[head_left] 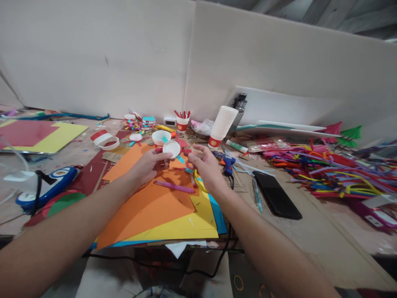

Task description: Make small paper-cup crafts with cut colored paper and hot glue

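Two forearms reach over one orange sheet (145, 205) that lies on yellow and blue ones. One left hand (149, 165) grips one small white cup (171, 148) just above the sheet, and one pink stick (175, 186) lies below. One right hand (207, 167) curls beside the cup; whether it grasps anything cannot be told. Rightward come one cup stack (222, 122) with an unreadable emblem, one blue glue gun (228, 164) and one black phone (277, 195).

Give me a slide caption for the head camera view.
Left hand holds a white cup above orange paper, right hand close beside it, at a craft table.
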`<action>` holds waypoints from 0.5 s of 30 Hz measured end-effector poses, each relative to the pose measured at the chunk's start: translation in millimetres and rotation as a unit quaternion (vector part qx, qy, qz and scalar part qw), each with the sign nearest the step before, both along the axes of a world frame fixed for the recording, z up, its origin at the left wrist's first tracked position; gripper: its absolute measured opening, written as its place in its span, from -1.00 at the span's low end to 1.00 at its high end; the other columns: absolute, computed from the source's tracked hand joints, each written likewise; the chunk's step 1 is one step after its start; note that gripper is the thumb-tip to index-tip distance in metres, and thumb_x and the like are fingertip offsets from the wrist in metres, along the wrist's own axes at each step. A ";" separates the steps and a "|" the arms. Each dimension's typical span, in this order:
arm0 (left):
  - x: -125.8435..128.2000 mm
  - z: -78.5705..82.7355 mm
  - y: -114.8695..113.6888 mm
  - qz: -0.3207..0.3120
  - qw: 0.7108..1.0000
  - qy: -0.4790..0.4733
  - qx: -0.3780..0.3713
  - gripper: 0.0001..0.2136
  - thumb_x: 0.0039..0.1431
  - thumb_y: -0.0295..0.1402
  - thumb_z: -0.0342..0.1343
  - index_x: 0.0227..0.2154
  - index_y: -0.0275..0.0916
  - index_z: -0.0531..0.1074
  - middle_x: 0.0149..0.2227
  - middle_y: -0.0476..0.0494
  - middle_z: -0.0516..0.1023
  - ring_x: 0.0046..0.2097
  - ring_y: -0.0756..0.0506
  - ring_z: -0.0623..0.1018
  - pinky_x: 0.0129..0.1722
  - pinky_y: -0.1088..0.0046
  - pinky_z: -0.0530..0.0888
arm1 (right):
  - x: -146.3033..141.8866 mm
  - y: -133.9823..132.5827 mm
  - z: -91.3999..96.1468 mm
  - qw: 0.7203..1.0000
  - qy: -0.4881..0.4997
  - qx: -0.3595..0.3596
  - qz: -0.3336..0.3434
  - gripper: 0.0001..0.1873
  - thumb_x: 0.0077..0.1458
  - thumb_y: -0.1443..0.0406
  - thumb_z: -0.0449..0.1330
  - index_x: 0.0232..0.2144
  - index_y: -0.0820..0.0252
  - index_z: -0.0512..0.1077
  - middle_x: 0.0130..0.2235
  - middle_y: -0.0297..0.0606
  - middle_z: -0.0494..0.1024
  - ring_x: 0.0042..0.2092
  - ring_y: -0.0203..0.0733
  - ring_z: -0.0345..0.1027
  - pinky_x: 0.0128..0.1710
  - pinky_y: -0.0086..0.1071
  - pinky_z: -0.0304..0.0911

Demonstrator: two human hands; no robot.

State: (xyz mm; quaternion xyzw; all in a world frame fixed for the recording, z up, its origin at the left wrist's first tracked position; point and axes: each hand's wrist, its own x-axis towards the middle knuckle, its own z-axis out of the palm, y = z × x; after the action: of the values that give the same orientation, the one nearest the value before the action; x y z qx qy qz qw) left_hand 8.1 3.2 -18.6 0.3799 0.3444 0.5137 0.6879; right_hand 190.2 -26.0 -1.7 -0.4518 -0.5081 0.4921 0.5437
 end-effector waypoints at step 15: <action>-14.5 2.3 11.9 0.070 0.997 -0.003 -0.020 -0.84 -0.15 -0.50 0.27 -0.45 -0.36 0.42 -0.55 0.01 0.44 -0.52 0.09 0.41 -0.52 0.58 0.39 | 15.6 15.7 -8.4 0.998 -0.011 0.016 -0.053 -0.61 -0.11 0.04 0.30 -0.55 0.15 0.24 -0.61 -0.50 0.27 -0.58 -0.41 0.12 -0.55 -0.47 0.06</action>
State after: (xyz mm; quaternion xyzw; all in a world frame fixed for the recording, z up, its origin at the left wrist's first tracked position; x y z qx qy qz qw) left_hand -6.4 15.0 -16.3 0.3395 0.3780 0.5551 0.6586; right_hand 205.9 -10.3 -10.1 -0.4745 -0.4971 0.4491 0.5710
